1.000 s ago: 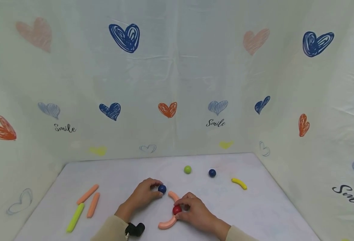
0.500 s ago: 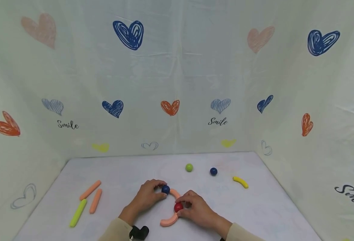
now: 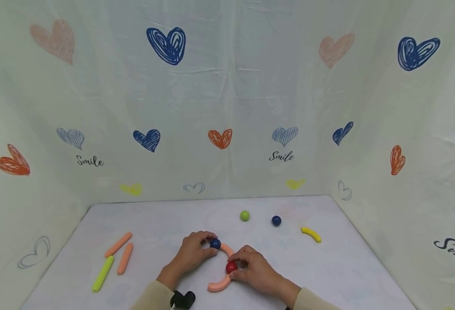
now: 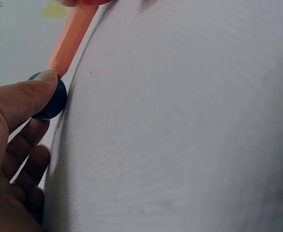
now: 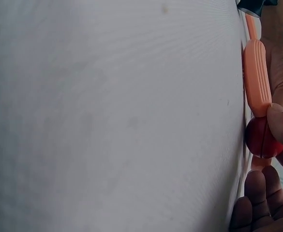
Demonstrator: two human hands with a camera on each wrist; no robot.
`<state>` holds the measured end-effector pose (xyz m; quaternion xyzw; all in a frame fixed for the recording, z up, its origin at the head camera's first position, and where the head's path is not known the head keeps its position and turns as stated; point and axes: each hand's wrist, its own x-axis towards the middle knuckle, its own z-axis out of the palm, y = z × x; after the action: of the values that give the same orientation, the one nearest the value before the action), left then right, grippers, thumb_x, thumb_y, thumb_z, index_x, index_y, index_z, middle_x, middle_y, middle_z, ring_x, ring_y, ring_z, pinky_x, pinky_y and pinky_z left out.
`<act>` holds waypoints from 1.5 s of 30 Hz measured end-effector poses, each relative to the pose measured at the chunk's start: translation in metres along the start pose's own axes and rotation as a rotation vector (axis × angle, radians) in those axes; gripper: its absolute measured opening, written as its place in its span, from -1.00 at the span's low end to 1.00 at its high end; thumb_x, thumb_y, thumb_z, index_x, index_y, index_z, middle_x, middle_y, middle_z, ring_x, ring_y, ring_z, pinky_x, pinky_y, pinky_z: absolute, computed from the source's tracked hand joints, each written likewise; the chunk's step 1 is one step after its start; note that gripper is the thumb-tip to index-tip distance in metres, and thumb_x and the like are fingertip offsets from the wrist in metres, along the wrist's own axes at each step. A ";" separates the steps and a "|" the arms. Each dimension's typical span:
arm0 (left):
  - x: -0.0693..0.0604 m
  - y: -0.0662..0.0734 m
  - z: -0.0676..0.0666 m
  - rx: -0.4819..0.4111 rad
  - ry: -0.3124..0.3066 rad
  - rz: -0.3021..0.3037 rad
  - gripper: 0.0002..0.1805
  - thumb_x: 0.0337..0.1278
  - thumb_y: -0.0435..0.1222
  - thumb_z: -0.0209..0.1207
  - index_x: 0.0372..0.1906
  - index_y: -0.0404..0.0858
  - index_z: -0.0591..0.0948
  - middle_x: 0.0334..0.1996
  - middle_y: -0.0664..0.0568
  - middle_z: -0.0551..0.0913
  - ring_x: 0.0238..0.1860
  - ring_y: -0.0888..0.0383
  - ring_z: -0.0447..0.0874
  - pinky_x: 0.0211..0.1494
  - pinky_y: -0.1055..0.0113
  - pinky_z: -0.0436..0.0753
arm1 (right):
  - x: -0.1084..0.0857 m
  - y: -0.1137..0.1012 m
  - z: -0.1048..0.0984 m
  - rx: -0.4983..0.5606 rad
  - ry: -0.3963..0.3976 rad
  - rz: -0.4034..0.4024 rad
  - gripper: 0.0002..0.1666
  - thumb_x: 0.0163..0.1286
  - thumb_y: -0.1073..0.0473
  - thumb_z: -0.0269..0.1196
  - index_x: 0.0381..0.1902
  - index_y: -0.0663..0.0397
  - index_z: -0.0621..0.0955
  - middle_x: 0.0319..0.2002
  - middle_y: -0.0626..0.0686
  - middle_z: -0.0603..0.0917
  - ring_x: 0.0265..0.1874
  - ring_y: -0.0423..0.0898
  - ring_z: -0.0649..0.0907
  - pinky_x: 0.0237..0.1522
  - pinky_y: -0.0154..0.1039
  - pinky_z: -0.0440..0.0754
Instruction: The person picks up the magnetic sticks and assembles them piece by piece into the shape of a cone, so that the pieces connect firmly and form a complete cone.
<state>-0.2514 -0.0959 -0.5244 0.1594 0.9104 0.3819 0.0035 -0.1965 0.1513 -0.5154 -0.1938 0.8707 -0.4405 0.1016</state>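
My left hand (image 3: 191, 252) pinches a dark blue ball (image 3: 215, 244) between thumb and fingers; the left wrist view shows the thumb over the blue ball (image 4: 57, 100), which meets the end of an orange-pink curved piece (image 4: 69, 41). My right hand (image 3: 257, 272) pinches a red ball (image 3: 231, 267), placed between the upper curved piece (image 3: 226, 248) and the lower curved piece (image 3: 219, 285). In the right wrist view, the red ball (image 5: 261, 137) touches the end of a ridged orange-pink piece (image 5: 257, 77), with part of another piece on its other side.
On the white table (image 3: 165, 219), a green ball (image 3: 244, 215), another dark blue ball (image 3: 276, 221) and a yellow curved piece (image 3: 311, 234) lie toward the back right. Two orange sticks (image 3: 118, 245) and a yellow-green stick (image 3: 103, 274) lie at left. Heart-patterned cloth surrounds the table.
My left hand has moved the blue ball right, from beside the upper curved piece to its end. My right hand keeps hold of the red ball. The head view has shifted slightly.
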 end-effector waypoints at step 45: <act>-0.004 0.004 0.003 -0.017 0.001 -0.061 -0.53 0.15 -0.12 0.51 0.16 -0.11 0.73 0.01 0.11 0.77 0.11 0.02 0.62 0.28 -0.18 0.50 | -0.003 0.000 -0.001 0.020 -0.021 -0.023 -0.65 0.29 0.07 0.55 0.03 -0.14 0.77 -0.15 -0.15 0.54 -0.18 -0.24 0.51 -0.14 -0.40 0.49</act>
<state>-0.2467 -0.0927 -0.5241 0.1312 0.9116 0.3892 0.0162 -0.1943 0.1534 -0.5153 -0.2074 0.8628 -0.4484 0.1076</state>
